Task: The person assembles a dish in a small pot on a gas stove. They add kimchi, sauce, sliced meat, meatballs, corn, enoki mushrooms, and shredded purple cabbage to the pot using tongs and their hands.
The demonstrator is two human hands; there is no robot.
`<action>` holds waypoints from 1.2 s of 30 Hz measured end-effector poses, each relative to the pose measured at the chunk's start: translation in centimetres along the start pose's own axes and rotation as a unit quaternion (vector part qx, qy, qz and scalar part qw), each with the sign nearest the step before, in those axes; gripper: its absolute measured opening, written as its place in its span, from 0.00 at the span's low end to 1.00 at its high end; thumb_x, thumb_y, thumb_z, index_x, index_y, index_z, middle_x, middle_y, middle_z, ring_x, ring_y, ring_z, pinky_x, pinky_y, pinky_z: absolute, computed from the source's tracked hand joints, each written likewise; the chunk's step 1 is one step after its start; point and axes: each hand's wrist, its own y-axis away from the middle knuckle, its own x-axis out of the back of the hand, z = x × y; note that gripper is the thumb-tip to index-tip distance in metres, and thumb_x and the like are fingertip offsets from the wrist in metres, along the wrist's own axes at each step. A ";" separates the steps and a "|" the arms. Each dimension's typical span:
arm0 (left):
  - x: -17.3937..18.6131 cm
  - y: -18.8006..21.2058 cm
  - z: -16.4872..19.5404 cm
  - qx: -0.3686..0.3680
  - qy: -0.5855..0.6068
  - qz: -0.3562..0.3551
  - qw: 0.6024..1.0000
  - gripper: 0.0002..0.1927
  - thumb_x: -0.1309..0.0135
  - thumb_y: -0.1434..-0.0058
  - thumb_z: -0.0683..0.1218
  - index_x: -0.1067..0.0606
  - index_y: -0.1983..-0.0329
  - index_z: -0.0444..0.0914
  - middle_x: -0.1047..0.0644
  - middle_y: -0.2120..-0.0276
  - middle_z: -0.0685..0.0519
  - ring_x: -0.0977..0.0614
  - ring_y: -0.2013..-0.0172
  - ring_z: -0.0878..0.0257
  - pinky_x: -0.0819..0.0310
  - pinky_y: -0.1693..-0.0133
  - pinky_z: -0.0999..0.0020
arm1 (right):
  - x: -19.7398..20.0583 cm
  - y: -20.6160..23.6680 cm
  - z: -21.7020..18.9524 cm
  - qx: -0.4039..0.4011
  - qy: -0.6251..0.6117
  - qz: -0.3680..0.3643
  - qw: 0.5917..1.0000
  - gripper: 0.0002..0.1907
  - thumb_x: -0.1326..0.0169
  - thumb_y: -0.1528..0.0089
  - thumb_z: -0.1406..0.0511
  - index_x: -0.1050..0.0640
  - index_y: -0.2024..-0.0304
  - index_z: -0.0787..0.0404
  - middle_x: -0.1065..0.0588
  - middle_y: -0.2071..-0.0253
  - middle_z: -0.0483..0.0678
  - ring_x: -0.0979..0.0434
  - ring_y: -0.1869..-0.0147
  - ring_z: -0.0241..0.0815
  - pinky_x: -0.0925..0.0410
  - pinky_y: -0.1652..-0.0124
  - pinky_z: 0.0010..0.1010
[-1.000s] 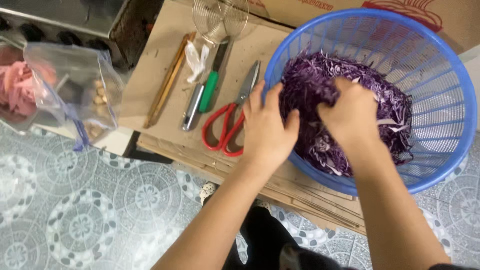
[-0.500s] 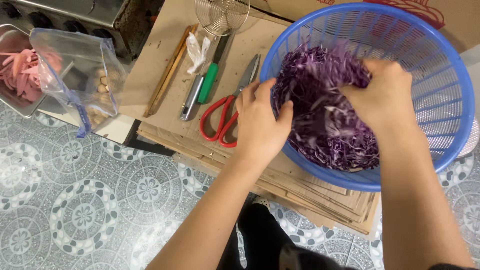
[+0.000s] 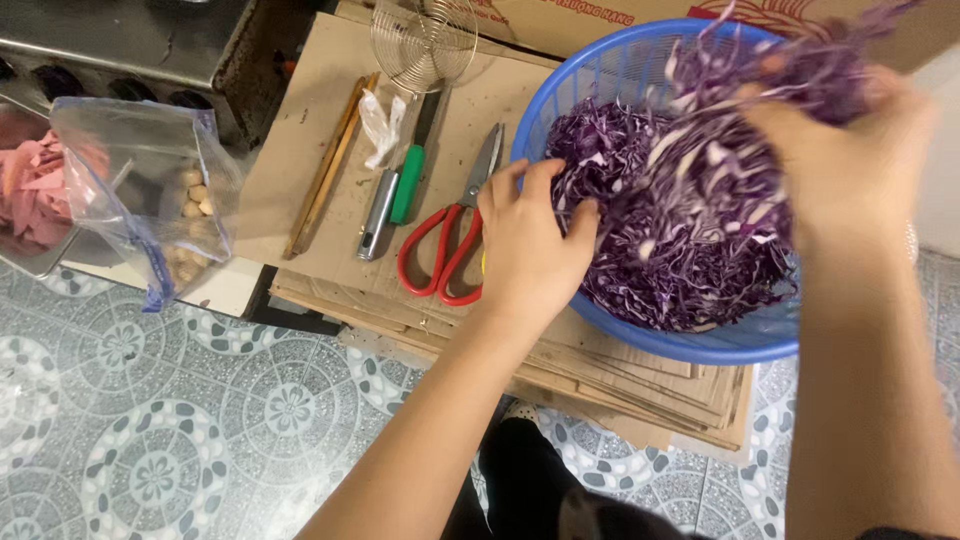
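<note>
My right hand [image 3: 850, 150] is now lifting a clenched grip of shredded purple cabbage [image 3: 680, 230] above the blue basket [image 3: 700, 345], left hand [image 3: 525, 245] spread, steadying the rim.

The blue basket [image 3: 610, 70] is glossy slotted plastic. Matt corrugated cardboard [image 3: 300, 160] lies beneath the red plastic-handled steel scissors [image 3: 450, 240].
</note>
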 end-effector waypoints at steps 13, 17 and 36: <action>-0.7 2.7 0.5 -0.046 0.033 0.045 0.997 0.20 0.39 0.40 0.45 0.26 0.46 0.36 0.30 0.43 0.37 0.32 0.37 0.38 0.38 0.35 0.46 | -5.9 5.7 6.8 -0.172 0.475 -0.103 0.857 0.66 0.24 0.56 0.42 0.42 0.26 0.61 0.41 0.32 0.74 0.39 0.33 0.79 0.36 0.44 0.57; -0.7 3.4 0.9 -0.063 0.025 0.036 0.997 0.19 0.39 0.40 0.44 0.26 0.46 0.36 0.31 0.42 0.38 0.33 0.38 0.39 0.39 0.36 0.45 | -5.8 6.0 6.3 -0.056 0.426 -0.055 0.901 0.40 0.26 0.49 0.58 0.26 0.37 0.62 0.31 0.39 0.74 0.26 0.43 0.72 0.30 0.48 0.51; -0.7 1.6 2.1 -0.014 0.100 0.025 0.995 0.19 0.41 0.38 0.46 0.26 0.46 0.36 0.27 0.45 0.40 0.29 0.39 0.43 0.35 0.37 0.52 | -0.8 3.7 0.3 -0.304 -0.307 0.134 0.892 0.13 0.41 0.39 0.75 0.24 0.52 0.64 0.18 0.57 0.52 0.14 0.58 0.45 0.20 0.63 0.34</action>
